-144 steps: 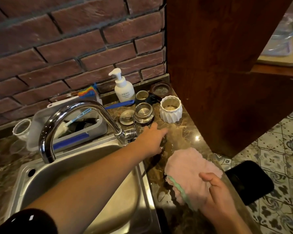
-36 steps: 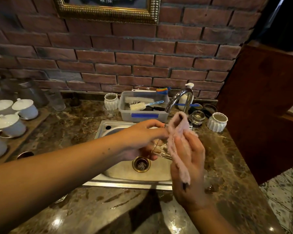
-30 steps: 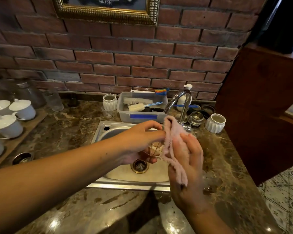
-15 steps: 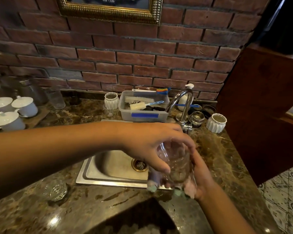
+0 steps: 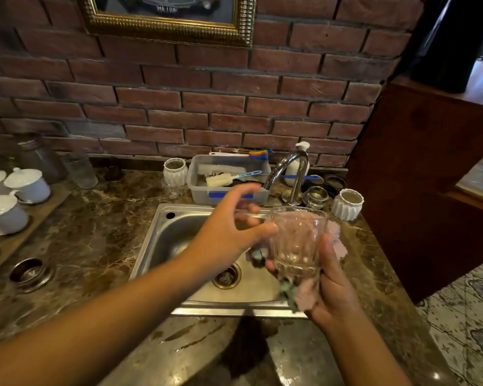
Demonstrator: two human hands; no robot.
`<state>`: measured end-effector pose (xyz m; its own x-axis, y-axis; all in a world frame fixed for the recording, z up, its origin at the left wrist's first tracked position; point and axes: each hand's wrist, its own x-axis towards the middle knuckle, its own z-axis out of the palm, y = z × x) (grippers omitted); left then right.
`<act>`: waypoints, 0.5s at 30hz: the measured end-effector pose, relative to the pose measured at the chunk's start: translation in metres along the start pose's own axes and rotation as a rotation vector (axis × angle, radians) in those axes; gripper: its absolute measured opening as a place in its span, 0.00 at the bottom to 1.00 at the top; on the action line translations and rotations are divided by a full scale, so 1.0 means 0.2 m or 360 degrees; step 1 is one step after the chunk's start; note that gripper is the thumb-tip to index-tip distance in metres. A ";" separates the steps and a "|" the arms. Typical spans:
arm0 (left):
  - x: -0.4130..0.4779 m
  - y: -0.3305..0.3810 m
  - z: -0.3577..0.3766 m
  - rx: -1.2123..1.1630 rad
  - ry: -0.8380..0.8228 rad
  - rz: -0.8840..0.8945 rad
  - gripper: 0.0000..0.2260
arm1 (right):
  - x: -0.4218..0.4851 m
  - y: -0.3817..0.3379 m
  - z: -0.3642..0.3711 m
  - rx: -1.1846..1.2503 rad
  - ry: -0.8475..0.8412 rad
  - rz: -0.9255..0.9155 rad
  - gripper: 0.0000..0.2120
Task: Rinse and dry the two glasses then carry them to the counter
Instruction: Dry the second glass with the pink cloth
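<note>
The right hand [image 5: 332, 285] grips an upright clear faceted drinking glass [image 5: 297, 240], cupped from below in a fluffy pink cloth [image 5: 336, 238], above the right side of the stainless steel sink [image 5: 162, 232]. The left hand [image 5: 229, 232] hovers just beside the glass, fingers spread, holding nothing.

Dim, warm light; daylight spills in top right. Glints dot the wet counter [image 5: 101, 240]. The left hand [image 5: 229, 232] is motion-blurred, and brick wall [image 5: 179, 107] courses bow toward the edges.
</note>
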<state>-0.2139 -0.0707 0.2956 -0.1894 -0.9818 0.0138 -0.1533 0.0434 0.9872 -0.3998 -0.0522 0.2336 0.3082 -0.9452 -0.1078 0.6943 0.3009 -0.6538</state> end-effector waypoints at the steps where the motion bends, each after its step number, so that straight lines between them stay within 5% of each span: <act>1: -0.02 -0.02 0.04 -0.0095 0.0209 -0.0050 0.24 | 0.01 0.01 0.03 -0.0046 0.0074 -0.0056 0.45; 5: -0.10 -0.05 0.18 -0.0110 0.0523 -0.0079 0.10 | 0.05 0.09 0.10 -0.0316 0.0389 -0.0368 0.41; 7: -0.14 -0.08 0.23 -0.0013 0.0550 -0.0119 0.14 | 0.04 0.13 0.13 -0.0562 0.0550 -0.0430 0.33; 9: -0.16 -0.12 0.25 -0.0040 0.0577 -0.0167 0.20 | 0.03 0.17 0.16 -0.0771 0.0639 -0.0386 0.36; 11: -0.17 -0.15 0.24 -0.0215 0.0558 -0.0188 0.24 | 0.01 0.22 0.19 -0.0824 0.0629 -0.0301 0.39; 15: -0.19 -0.20 0.20 -0.0563 0.0568 -0.0159 0.34 | -0.03 0.30 0.26 -0.0810 0.0518 -0.0190 0.28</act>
<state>-0.2387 -0.0288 0.2501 0.1621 -0.9826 -0.0908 0.1957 -0.0582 0.9789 -0.3261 -0.0218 0.2336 -0.0227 -0.9829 -0.1825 0.2895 0.1683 -0.9423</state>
